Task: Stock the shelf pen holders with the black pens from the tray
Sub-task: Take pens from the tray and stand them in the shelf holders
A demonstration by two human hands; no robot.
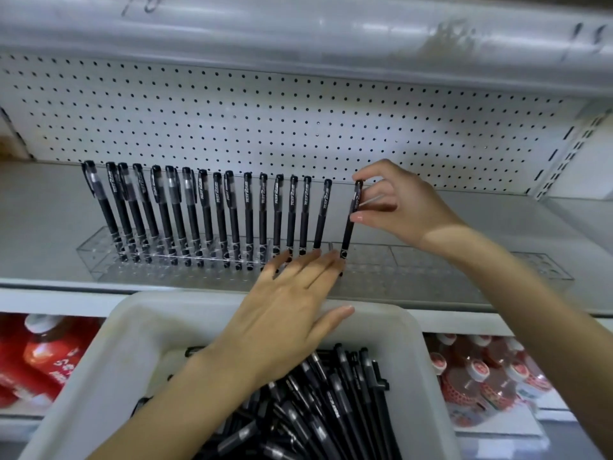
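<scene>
left hand [292,313] is out in front, palm down, fingers straight and a little spread, pointing up and away from the body, thumb sticking out to the right side. the left forearm [159,393] comes in from the lower left corner, wrist straight in line with it. over on the other side, the right hand [398,207] is higher and further out, fingers curled, pinching a black pen [348,234] near its upper end: thumb tip on the barrel, index finger arched over the top of the cap, the other fingers bent behind. the right wrist is cocked back, and the right forearm [530,293] runs in from the lower right edge. the two hands are near each other, not touching.
</scene>
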